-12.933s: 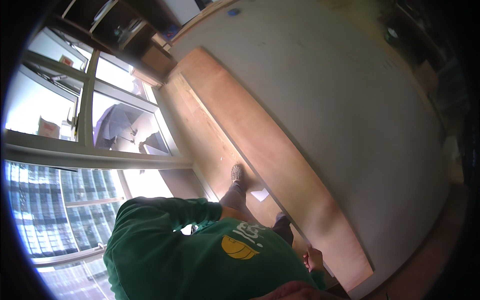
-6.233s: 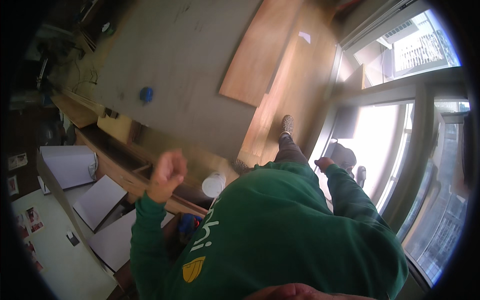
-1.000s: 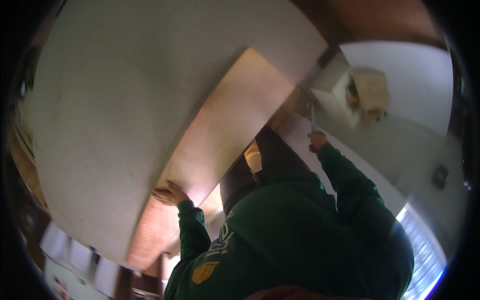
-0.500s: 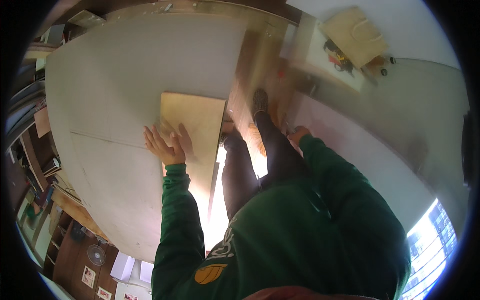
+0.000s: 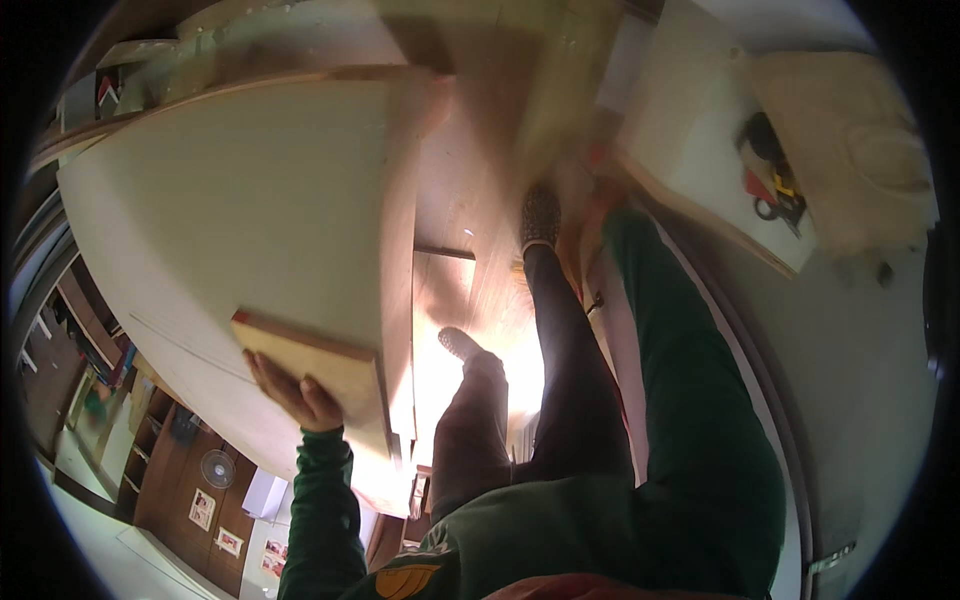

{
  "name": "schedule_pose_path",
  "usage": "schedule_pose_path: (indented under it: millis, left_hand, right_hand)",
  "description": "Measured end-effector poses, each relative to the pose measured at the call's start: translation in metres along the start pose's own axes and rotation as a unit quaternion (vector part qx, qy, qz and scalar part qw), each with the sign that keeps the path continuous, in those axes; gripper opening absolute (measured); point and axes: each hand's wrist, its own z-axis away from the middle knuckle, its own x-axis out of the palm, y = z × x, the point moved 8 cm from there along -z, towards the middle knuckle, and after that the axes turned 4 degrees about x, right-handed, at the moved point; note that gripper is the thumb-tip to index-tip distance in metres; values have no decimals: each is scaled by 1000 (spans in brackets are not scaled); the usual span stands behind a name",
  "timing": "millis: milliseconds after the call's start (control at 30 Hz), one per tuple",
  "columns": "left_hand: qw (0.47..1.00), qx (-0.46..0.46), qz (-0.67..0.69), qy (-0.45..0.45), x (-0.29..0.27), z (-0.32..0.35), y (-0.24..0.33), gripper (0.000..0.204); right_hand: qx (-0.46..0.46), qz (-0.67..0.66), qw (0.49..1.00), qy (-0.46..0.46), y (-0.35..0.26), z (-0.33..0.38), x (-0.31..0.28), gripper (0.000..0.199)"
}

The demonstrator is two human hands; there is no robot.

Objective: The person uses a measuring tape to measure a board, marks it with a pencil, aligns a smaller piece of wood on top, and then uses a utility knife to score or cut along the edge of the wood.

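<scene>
My left hand [image 5: 290,395] lies against the left edge of a light wooden board [image 5: 318,350], fingers stretched out and thumb over its face. The board rests on a large pale tabletop [image 5: 250,200], turned at an angle near its right edge. My right arm reaches forward, and my right hand [image 5: 598,210] is smeared by motion beside a pale panel-like surface. Whether it holds anything is unclear.
Ahead on the right, a white surface [image 5: 690,120] carries a tan paper bag [image 5: 850,150] and several tools [image 5: 775,185] with dark, red and yellow parts. My patterned shoes [image 5: 540,215] stand on the wooden floor between the surfaces. Shelving with stacked pieces lines the far left.
My left hand has come from above the board to its edge, and the board now lies turned. My right arm has stretched farther forward. The whole view has shifted.
</scene>
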Motion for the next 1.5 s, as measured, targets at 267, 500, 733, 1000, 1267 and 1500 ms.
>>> schedule_pose_path:
  millis: [267, 500, 733, 1000, 1267, 1500]
  left_hand:
    - [998, -54, -39, -19, 13, -5, -11, 83]
    - [995, -41, -89, -24, 14, 1, -19, 84]
    - [995, -12, -94, -38, 17, -8, -19, 85]
    - [999, -12, -34, -20, -5, -3, -11, 75]
    - [993, 20, -113, -17, -25, -3, 12, 70]
    - [999, 22, -43, 26, -25, 3, -10, 71]
  right_hand:
    - [35, -198, 962, 184, 41, -131, 58, 49]
    - [-17, -90, 957, 277, 56, -190, 119, 46]
    - [67, 2, 946, 317, 56, -167, 116, 47]
    - [-103, -193, 963, 158, -143, 129, -55, 42]
    - [-99, -293, 894, 325, -106, 277, -303, 26]
    - [-103, -43, 890, 443, -47, 247, -342, 39]
